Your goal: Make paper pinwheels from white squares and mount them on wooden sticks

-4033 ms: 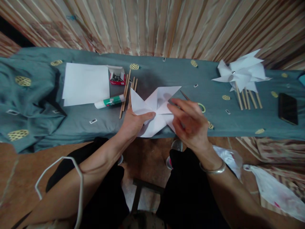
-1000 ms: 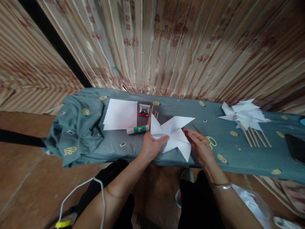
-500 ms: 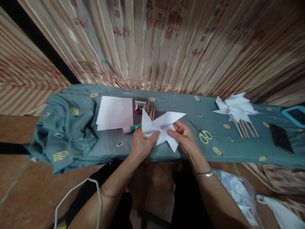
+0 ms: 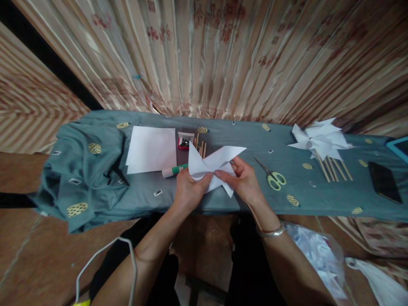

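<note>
Head view. Grips white paper pinwheel [image 4: 221,158] with left hand [image 4: 188,191] and right hand [image 4: 246,180], with fingers of both closed on the paper and thumb tips close near its centre. Holds it over front half of blue-green cloth [image 4: 223,134]. Near right hand: green-handled scissors [image 4: 270,173]. Beside left hand: glue stick [image 4: 176,170], partly hidden. Farther left: paper sheets [image 4: 151,148]. Far right: stick-mounted pinwheels [image 4: 323,142].
</note>
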`<state>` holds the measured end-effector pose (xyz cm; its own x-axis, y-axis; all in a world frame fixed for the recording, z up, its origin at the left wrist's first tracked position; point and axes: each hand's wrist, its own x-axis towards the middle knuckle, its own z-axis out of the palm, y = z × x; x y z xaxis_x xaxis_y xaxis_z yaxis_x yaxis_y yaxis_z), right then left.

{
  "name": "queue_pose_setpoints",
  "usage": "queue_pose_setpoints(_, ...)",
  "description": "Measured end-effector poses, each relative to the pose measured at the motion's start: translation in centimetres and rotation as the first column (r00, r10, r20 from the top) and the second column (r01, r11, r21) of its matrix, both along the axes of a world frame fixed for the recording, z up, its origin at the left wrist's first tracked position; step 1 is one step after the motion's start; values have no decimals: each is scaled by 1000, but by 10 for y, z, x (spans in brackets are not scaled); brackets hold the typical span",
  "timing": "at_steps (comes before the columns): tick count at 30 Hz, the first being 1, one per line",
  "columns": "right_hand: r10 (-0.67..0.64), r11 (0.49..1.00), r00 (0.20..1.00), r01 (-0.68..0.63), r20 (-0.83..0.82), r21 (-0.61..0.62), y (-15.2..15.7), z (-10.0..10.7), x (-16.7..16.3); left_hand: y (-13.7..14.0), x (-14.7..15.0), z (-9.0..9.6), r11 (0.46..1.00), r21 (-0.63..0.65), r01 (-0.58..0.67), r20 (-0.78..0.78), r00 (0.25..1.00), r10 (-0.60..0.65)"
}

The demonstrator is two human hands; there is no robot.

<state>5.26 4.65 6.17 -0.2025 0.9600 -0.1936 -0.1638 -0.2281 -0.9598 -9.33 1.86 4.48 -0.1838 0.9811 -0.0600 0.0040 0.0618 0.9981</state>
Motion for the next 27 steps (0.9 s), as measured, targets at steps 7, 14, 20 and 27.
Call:
queue_pose_setpoints(7, -4, 1000, 1000, 4, -8, 0, -2, -1, 8, -5, 4, 10, 1000, -18, -23, 35, 999, 24)
queue_pose_setpoints(14, -321, 944, 929, 330, -183, 18, 25, -11, 3, -6, 5, 16, 998, -45, -44, 98, 994, 49)
queue_pose_setpoints(20, -224, 969, 952, 241, -207, 58, 57, -4, -15, 4, -31, 15, 962, 30, -273, 198, 945, 262)
queue_pose_setpoints(27, -220, 711, 789, -273, 573, 648, 76, 1, -45, 16, -96, 25, 768, 119, -629, 247, 768, 590)
